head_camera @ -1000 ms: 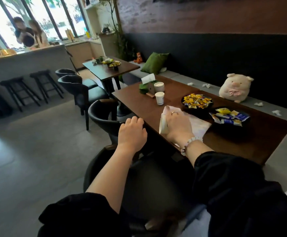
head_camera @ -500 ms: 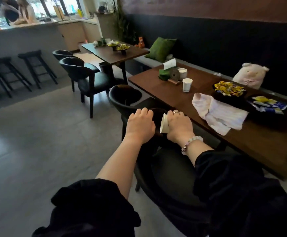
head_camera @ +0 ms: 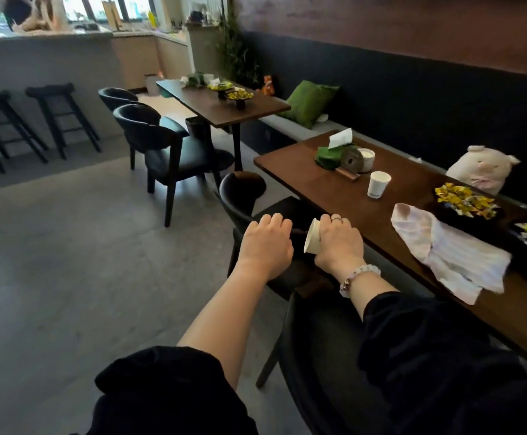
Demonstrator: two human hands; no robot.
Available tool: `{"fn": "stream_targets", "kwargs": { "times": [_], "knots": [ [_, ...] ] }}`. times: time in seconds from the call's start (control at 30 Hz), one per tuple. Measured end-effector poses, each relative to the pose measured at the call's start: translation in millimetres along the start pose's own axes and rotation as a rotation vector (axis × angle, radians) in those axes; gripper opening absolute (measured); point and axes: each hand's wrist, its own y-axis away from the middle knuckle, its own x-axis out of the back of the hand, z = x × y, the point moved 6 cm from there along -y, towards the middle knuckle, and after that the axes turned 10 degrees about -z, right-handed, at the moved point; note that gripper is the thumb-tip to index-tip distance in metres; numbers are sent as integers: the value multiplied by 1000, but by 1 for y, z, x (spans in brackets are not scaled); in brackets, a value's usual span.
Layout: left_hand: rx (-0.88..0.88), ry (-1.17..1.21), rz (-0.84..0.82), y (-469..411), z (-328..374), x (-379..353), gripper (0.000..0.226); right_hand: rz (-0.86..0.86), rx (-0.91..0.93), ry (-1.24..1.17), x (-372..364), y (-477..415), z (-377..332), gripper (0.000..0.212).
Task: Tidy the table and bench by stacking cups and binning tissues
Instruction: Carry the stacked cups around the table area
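My right hand (head_camera: 339,243) grips a white paper cup (head_camera: 313,236) tipped on its side, its base pointing left, held off the table above a black chair (head_camera: 243,199). My left hand (head_camera: 267,243) is just left of the cup with fingers curled and nothing visible in it. A second white paper cup (head_camera: 378,184) stands upright on the brown table (head_camera: 303,174). Behind it sit a white bowl-like cup (head_camera: 367,157) and a green tissue box (head_camera: 329,155) with a tissue sticking up. A crumpled white tissue (head_camera: 322,118) lies on the bench by the green cushion (head_camera: 307,102).
A pink-white cloth (head_camera: 444,252) lies on the table's near edge, with dark trays of yellow sweets (head_camera: 463,199) beyond it. A plush pig (head_camera: 482,171) sits on the bench. Another table (head_camera: 221,102), black chairs (head_camera: 161,142) and bar stools (head_camera: 58,117) stand farther off; grey floor stretches left.
The view swung right to left along the table. My right hand carried the cup from over the cloth to beyond the table's edge, above the chair; my left hand stayed beside it.
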Motion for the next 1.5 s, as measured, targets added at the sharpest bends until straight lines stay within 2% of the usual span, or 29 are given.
{"fn": "stream_targets", "kwargs": {
  "times": [0.1, 0.27, 0.33, 0.47, 0.6, 0.83, 0.97, 1.13, 1.23, 1.33, 1.43, 1.5],
  "knots": [
    [-16, -22, 28, -46, -32, -2, 27, 52, -34, -33, 1, -52, -14, 63],
    [-84, -51, -53, -109, -67, -13, 27, 15, -85, -105, -3, -111, -29, 63],
    [-90, -35, -32, -138, -73, -11, 26, 44, -110, -115, 2, -129, -19, 61],
    [-201, 7, -23, -191, -51, -14, 27, 64, -265, -122, 13, -148, 32, 57],
    [-329, 47, -82, -223, -17, -37, 25, 54, -428, -112, -2, -149, 76, 56],
    [-546, 87, -96, -295, 15, -61, 24, 62, -632, -128, -15, -180, 112, 55],
    [-672, 93, -126, -347, 24, -74, 23, 76, -784, -163, -15, -208, 132, 67],
    [-752, 142, -97, -417, 29, -78, 27, 32, -857, -133, -9, -262, 142, 61],
    [-793, 153, -109, -447, 33, -92, 25, 30, -920, -162, -16, -278, 145, 66],
    [-840, 157, -168, -458, 46, -107, 26, 12, -991, -218, -31, -270, 152, 75],
    [-939, 207, -212, -452, 69, -117, 25, 13, -1082, -244, -32, -256, 167, 69],
    [-933, 328, -271, -455, 83, -121, 29, 36, -1114, -244, -26, -255, 177, 65]
  ]
}}
